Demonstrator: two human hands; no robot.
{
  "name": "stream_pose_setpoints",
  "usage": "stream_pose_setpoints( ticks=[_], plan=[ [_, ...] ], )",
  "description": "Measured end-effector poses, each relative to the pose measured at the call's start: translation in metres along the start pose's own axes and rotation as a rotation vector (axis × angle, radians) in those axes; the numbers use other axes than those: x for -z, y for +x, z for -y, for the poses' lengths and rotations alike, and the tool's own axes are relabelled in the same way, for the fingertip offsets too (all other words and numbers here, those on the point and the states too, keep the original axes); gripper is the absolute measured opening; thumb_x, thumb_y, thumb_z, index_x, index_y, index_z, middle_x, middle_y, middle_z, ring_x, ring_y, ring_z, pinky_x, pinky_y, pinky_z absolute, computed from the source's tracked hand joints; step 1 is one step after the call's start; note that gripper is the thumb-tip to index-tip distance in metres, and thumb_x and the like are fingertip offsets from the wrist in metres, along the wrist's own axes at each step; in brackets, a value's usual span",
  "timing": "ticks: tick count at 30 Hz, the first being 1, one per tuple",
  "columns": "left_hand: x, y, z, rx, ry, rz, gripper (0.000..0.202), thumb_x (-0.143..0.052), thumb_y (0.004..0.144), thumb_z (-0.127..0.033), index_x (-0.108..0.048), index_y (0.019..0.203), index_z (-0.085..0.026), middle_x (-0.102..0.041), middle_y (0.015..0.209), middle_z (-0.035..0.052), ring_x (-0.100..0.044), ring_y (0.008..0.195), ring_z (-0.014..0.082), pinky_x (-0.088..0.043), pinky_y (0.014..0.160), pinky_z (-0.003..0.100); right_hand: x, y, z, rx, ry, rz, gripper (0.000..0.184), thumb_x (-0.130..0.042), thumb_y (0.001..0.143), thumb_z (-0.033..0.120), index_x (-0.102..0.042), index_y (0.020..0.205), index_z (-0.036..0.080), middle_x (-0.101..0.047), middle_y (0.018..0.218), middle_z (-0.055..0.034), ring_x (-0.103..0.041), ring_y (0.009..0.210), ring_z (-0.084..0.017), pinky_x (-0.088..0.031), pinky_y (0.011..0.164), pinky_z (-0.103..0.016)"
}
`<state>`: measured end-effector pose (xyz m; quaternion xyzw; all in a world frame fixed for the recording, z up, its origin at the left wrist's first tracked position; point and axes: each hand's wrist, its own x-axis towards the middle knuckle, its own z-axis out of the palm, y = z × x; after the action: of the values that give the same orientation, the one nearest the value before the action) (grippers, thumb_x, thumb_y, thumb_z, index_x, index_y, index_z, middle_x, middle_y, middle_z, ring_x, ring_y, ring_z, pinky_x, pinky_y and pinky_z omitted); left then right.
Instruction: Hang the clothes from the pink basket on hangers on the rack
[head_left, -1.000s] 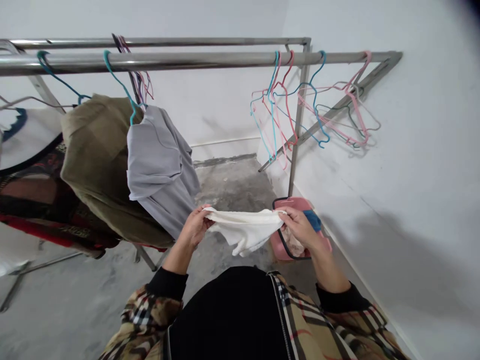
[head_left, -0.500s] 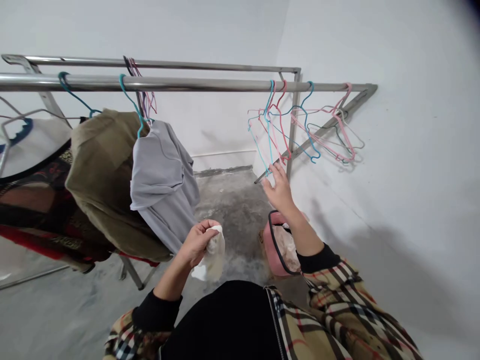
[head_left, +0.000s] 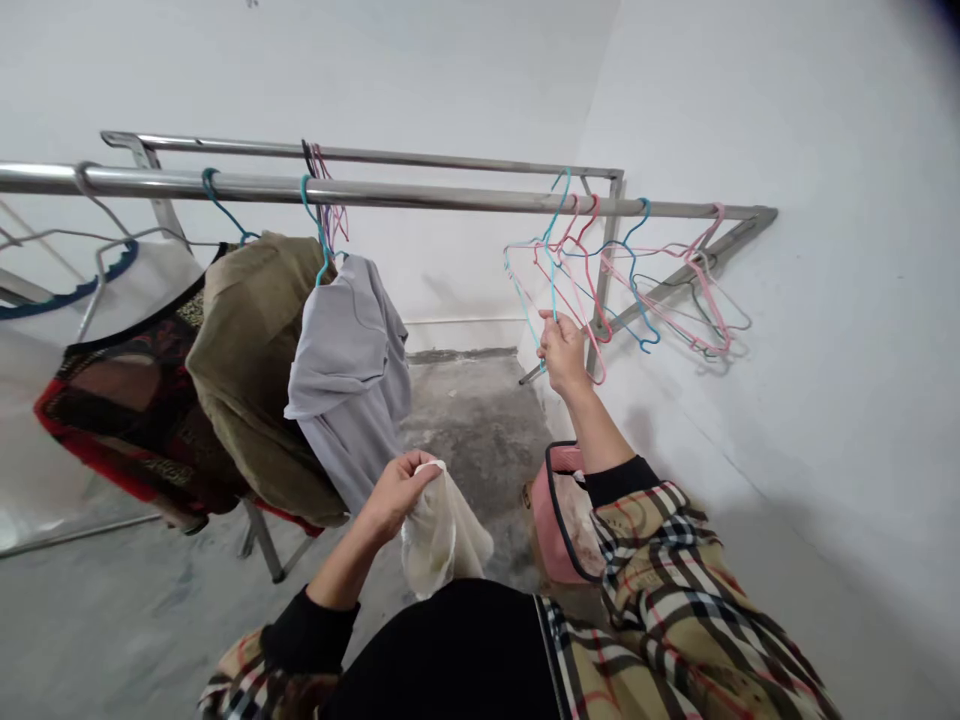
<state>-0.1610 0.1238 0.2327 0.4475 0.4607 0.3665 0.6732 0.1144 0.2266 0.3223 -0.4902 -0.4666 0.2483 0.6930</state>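
My left hand (head_left: 392, 498) pinches the edge of a thin cream cloth item (head_left: 446, 540), which hangs loosely in front of my body; its exact kind does not show. At the right part of the front rail (head_left: 450, 196), my right hand (head_left: 564, 355) is closed on the lower part of a light blue clothes hanger (head_left: 553, 275). That hanger's hook stands higher than the hooks beside it, above the rail. Close by hang a red hanger (head_left: 600, 275), a blue hanger (head_left: 634, 270) and a pink hanger (head_left: 724, 310), with nothing on them.
Left on the rail are a grey garment (head_left: 341, 350), an olive garment (head_left: 251, 310) and a dark red patterned top (head_left: 127, 400). A pink basket (head_left: 553, 525) with pale cloth inside stands on the floor below my right arm. A white wall (head_left: 847, 330) borders the right side.
My right hand has closed on the light blue hanger and raised it, its hook now above the rail. The cream cloth hangs more spread out from my left hand. The view has shifted slightly.
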Motion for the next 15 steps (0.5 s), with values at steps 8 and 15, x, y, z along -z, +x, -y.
stream_pose_setpoints(
  ticks=[8, 15],
  plan=[
    [0.007, 0.013, -0.005, -0.014, -0.171, -0.123, 0.032, -0.077, 0.059, -0.040, -0.059, 0.069, -0.015, -0.054, 0.051, -0.0057, -0.046, 0.043, 0.0068, -0.035, 0.045, 0.018, 0.038, -0.143, -0.008, -0.015, 0.115, 0.116, 0.023, -0.054, 0.092, 0.040, -0.060, 0.106, 0.023, -0.031, 0.053, 0.0091, -0.032, 0.045, -0.008, -0.038, 0.047, -0.022],
    [0.006, 0.026, -0.010, -0.022, -0.187, -0.112, 0.034, -0.079, 0.056, -0.040, -0.062, 0.071, -0.014, -0.056, 0.053, -0.0047, -0.048, 0.044, 0.0066, -0.036, 0.046, 0.018, 0.085, -0.231, -0.027, -0.186, 0.025, 0.315, 0.025, -0.060, 0.087, 0.041, -0.060, 0.105, 0.023, -0.041, 0.057, 0.0070, -0.039, 0.046, -0.008, -0.033, 0.044, -0.020]
  ],
)
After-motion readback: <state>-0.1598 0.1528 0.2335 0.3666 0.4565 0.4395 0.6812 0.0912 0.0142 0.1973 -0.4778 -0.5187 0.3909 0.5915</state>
